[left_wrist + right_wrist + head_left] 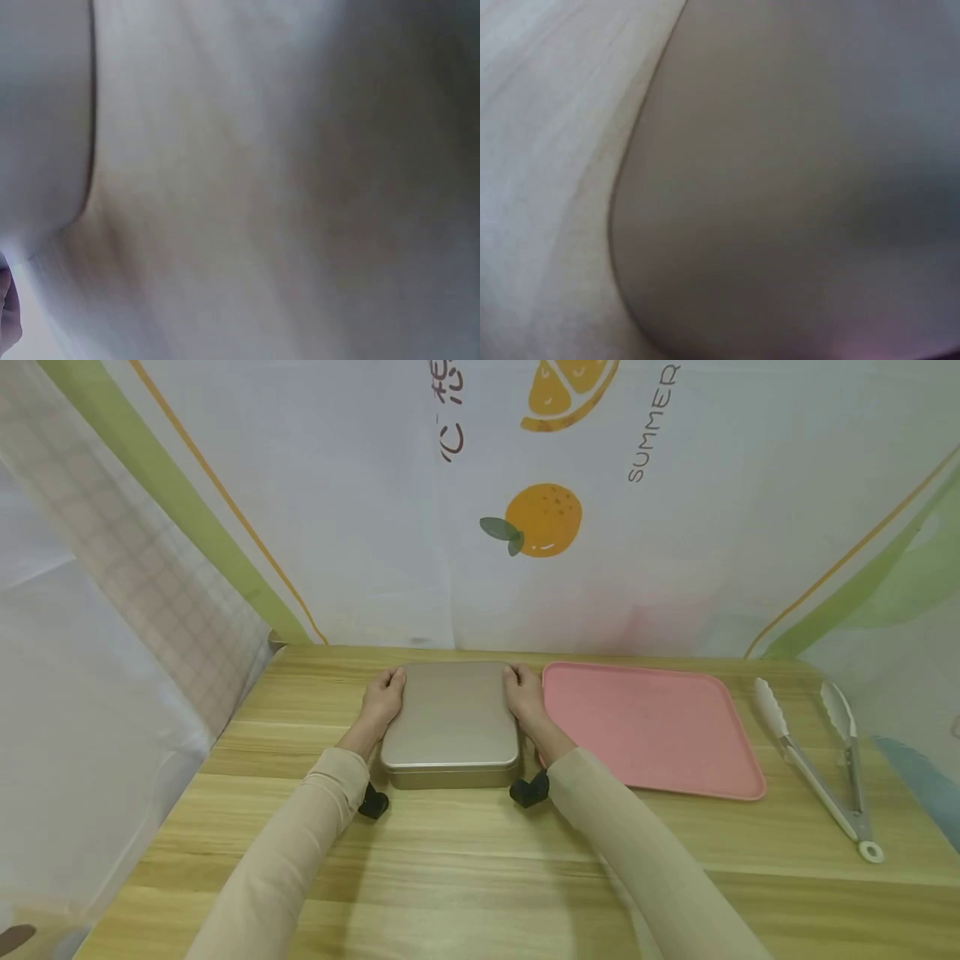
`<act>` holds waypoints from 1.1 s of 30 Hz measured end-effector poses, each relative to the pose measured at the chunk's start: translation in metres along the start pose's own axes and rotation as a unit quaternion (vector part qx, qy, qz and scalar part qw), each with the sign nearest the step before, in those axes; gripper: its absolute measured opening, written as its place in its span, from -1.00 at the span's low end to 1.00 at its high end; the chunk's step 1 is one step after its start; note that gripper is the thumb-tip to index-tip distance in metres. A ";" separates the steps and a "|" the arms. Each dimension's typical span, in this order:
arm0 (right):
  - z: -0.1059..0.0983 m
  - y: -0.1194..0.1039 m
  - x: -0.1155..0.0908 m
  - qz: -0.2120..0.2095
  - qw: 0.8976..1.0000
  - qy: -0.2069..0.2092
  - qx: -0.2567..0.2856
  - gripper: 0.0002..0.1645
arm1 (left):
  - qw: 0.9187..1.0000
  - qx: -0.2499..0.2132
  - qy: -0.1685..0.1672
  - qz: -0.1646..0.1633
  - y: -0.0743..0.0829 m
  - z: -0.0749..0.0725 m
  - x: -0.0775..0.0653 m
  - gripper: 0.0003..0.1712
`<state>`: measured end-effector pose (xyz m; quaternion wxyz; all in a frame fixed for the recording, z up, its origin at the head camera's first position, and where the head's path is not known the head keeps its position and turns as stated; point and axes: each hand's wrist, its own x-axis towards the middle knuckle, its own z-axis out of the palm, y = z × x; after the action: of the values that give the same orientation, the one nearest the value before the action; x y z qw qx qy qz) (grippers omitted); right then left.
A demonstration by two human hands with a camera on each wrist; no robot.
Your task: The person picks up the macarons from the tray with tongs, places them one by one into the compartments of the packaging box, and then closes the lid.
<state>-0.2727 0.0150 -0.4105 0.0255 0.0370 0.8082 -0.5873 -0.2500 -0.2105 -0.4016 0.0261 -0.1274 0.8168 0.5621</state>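
A closed, champagne-coloured metal tin box with rounded corners lies flat at the back of the wooden table. My left hand grips its left side near the far corner, and my right hand holds the opposite side. Both thumbs lie along the lid's edge; the other fingers are mostly hidden at the sides. In the left wrist view, part of the tin box fills the left edge, with some fingers below it. A wide, blurred wall of the tin box takes up most of the right wrist view.
A pink rectangular tray lies just right of my right hand. Farther right are spread tongs with pale scalloped tips. A fabric backdrop with printed oranges hangs along the table's far edge.
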 end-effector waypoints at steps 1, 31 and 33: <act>0.000 0.000 0.000 0.001 1.000 0.001 0.002 -0.50 | 1.000 0.002 0.002 0.001 0.000 0.000 0.000 -0.40; -0.003 -0.001 0.000 0.026 0.996 0.011 0.079 -0.49 | 0.999 -0.010 0.030 -0.014 0.003 -0.003 -0.002 -0.42; -0.007 -0.002 -0.001 0.037 0.997 0.000 0.070 -0.46 | 0.999 -0.010 0.026 -0.016 0.002 -0.003 -0.003 -0.41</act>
<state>-0.2715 0.0210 -0.4063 0.0443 0.0685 0.7631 -0.6411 -0.2476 -0.2121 -0.3979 0.0125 -0.1548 0.8095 0.5662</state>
